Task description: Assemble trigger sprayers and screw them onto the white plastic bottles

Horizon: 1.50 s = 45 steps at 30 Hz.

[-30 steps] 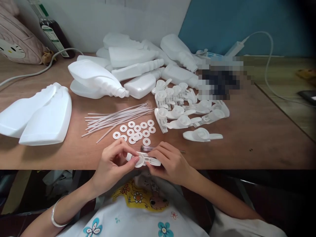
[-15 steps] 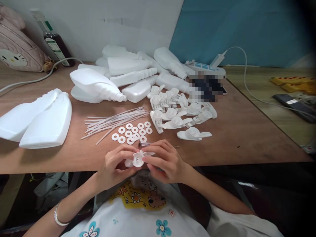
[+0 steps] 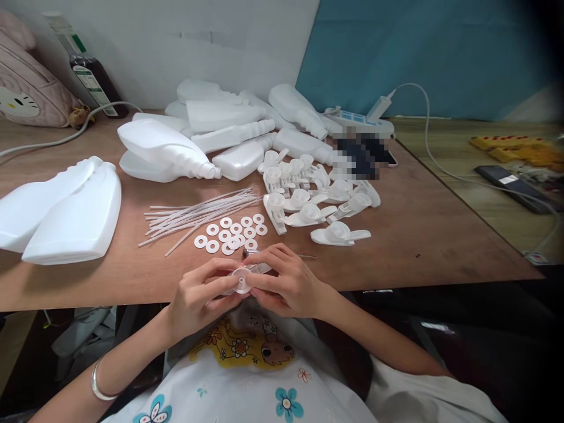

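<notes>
Both hands meet just over the near edge of the desk (image 3: 396,258), pinching one white spray-trigger head (image 3: 245,278) between them. The left hand (image 3: 200,299) grips its round collar from the left with thumb and fingertips; the right hand (image 3: 286,285) closes over the nozzle end, fingers curled on top. The piece looks light, stiff moulded plastic, smooth enough to slip, so the ribbed collar and the flat body seem the surest places to hold it; the thin lever is likely its weakest part.

Just beyond the hands lies a small tool with a thin metal tip (image 3: 277,254), then a cluster of white ring washers (image 3: 231,232) and a loose bundle of thin dip tubes (image 3: 198,214). To the right of these sits a heap of more trigger heads (image 3: 317,200). White bottles (image 3: 66,214) lie on their sides toward the left edge and the far edge.
</notes>
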### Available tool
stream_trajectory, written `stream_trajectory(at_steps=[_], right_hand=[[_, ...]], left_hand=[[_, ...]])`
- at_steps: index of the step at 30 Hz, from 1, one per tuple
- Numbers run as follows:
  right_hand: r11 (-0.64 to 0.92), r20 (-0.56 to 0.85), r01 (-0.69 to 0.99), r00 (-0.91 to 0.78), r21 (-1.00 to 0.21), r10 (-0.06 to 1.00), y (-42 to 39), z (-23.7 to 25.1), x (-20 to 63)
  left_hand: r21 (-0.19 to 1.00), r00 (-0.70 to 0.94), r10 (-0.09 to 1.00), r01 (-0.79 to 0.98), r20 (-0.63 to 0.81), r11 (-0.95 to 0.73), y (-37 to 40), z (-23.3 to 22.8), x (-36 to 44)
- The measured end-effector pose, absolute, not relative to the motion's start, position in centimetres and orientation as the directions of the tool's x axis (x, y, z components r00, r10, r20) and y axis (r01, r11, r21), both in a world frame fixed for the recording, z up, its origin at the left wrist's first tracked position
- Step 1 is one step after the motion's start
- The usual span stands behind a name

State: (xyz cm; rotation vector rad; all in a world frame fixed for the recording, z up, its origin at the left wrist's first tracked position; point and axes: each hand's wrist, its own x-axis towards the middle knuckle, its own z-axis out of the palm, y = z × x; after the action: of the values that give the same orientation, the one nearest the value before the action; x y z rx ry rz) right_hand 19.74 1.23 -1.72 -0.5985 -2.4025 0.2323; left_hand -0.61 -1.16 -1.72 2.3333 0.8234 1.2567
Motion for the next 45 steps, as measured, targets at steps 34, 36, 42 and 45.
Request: stream_trajectory(at_steps=[34, 36, 42, 45], right_hand=[[0.853, 0.505, 0.356, -0.692, -0.383, 0.516, 1.49, -1.54, 19.42], [0.857, 0.507, 0.36, -0.694, -0.37, 0.511, 1.45, -1.58, 19.44], [0.867, 0.528, 0.363, -0.688, -0.341, 0.497, 1.44, -1.54, 19.38], [0.865, 0.54, 0.348, -0.678, -0.362, 0.499, 1.48, -1.61, 19.29]], left_hand=[[0.573, 0.451, 0.648, 0.309, 0.615, -0.759, -0.75, -1.5, -0.68], [0.575, 0.454, 0.647, 0.306, 0.612, -0.759, -0.73, -1.51, -0.66], [0.563, 0.481, 0.65, 0.333, 0.589, -0.756, -0.73, -1.25, -0.93], [0.53, 0.473, 0.647, 0.373, 0.598, -0.762, -0.9, -1.42, -0.89]])
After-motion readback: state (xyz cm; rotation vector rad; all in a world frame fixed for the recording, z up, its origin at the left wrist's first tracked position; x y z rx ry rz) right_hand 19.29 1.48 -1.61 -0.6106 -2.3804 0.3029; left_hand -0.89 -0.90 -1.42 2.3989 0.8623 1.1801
